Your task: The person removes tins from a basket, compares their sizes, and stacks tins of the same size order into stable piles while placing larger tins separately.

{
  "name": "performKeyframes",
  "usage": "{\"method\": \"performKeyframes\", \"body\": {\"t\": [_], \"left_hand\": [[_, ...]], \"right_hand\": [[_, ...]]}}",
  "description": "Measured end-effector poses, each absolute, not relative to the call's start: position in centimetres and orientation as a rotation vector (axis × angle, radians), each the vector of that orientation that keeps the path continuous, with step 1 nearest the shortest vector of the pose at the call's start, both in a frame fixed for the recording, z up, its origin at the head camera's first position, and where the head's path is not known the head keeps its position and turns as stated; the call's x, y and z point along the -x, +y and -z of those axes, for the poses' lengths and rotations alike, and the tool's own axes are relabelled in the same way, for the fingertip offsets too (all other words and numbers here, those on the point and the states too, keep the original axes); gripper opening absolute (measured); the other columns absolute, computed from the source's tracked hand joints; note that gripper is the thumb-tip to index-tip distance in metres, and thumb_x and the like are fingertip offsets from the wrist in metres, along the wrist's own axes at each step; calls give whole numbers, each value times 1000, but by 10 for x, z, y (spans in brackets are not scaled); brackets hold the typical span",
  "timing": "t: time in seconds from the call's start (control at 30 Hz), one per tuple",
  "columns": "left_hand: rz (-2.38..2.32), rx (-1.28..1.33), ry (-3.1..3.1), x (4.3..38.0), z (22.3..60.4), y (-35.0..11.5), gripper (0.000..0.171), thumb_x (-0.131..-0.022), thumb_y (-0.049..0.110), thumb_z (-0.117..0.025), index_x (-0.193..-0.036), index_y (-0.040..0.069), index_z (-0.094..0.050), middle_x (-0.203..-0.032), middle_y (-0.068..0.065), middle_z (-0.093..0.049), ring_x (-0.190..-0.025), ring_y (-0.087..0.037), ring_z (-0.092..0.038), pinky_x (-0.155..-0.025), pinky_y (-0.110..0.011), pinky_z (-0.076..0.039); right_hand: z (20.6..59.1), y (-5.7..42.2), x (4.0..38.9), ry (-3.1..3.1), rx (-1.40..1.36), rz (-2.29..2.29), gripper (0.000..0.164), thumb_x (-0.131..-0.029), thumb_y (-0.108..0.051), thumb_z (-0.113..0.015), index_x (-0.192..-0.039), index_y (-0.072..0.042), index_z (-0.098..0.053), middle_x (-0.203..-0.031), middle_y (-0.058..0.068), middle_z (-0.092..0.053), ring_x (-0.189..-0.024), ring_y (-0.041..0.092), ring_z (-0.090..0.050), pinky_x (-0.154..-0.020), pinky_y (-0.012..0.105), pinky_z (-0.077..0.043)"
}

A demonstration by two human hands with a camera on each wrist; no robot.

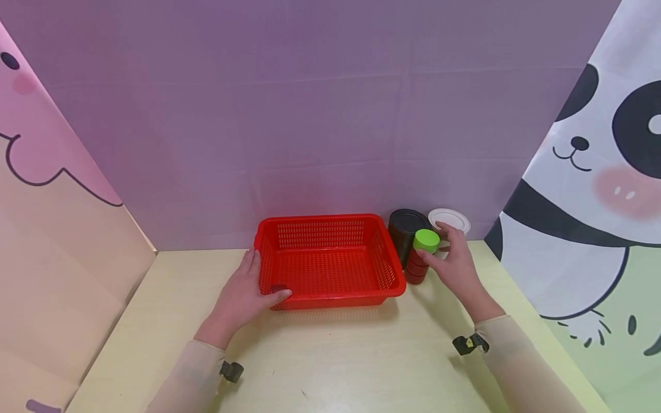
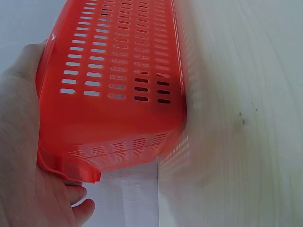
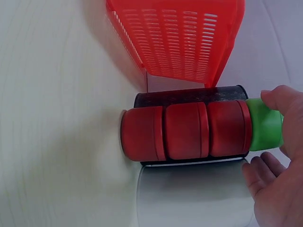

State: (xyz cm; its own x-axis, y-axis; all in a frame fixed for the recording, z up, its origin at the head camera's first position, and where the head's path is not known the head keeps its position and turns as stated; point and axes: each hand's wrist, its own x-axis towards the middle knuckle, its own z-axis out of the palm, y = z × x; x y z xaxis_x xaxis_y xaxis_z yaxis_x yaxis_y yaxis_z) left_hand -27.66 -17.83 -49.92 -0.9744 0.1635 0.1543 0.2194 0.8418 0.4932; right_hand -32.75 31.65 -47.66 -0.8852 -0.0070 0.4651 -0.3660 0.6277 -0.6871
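Note:
A red slotted basket point(image 1: 330, 258) point(image 2: 118, 71) stands on the pale table point(image 1: 335, 355), with nothing visible inside it. My left hand point(image 1: 258, 281) point(image 2: 23, 142) grips its front left corner, thumb hooked over the rim and fingers along the left wall. Right of the basket stands a red ribbed jar point(image 1: 417, 269) point(image 3: 184, 130) with a green lid point(image 1: 426, 241) point(image 3: 264, 124). My right hand point(image 1: 445, 244) point(image 3: 279, 156) is cupped at that lid. The thumb touches the lid and the other fingers are spread a little off it.
A black can point(image 1: 405, 229) point(image 3: 189, 96) stands behind the red jar, and a shiny can with a white lid point(image 1: 449, 219) point(image 3: 189, 194) is to its right. A purple cloth wall closes the back. Printed panels stand at both sides.

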Motion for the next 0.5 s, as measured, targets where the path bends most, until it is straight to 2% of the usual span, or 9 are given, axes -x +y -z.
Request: {"method": "performKeyframes", "body": {"t": [0.17,0.5], "left_hand": [[792,299,-2911,277,499,-178,137,-85,75,-82,-176,0,-12,-184,-19,-13,-164,-45,-27,-110,-61,-56],[795,301,-2905,276,498,-177,138,-84,75,-82,-175,-1,-13,-183,-20,-14,-164,-46,-28,-111,-62,-55]], "right_hand": [[470,316,325,-2403,-302,-1171,71,-98,-11,-85,-157,0,-47,-149,24,-52,-131,39,-56,-100,40,-53],[458,315,327,-2335,-337,-1035,58,-94,-6,-88,-141,3,-56,-141,24,-54,-133,37,-52,-105,43,-51]]}}
